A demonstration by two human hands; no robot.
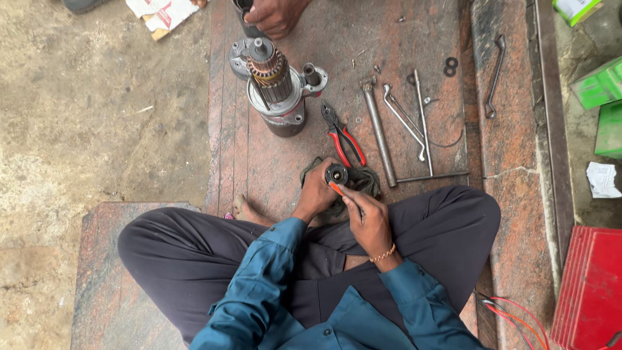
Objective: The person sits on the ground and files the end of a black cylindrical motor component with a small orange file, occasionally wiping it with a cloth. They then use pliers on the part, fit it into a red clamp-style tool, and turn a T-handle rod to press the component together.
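Between my crossed legs, low over the stone surface (259, 162), I hold a small round black part (336, 174) in my left hand (316, 193). The fingers are wrapped about its side so its open face turns up toward me, where I can see into it. A dark rag (367, 181) lies under and just behind it, at about one o'clock from the part; I judge it is there to catch grease and give a soft rest. My right hand (367, 220) is clenched around a thin orange-handled tool (337, 189), whose tip meets the part at its lower edge, pressed in from five o'clock.

At twelve o'clock from my hands lie red-handled pliers (342, 137), close enough to reach without shifting. Further toward eleven o'clock stands a stripped motor body (277, 91), upright with its copper-wound core showing. At two o'clock, spanners and a long rod (379, 129) are laid side by side, well apart from my knees. Another person's hand (275, 16) grips something dark at the top edge.
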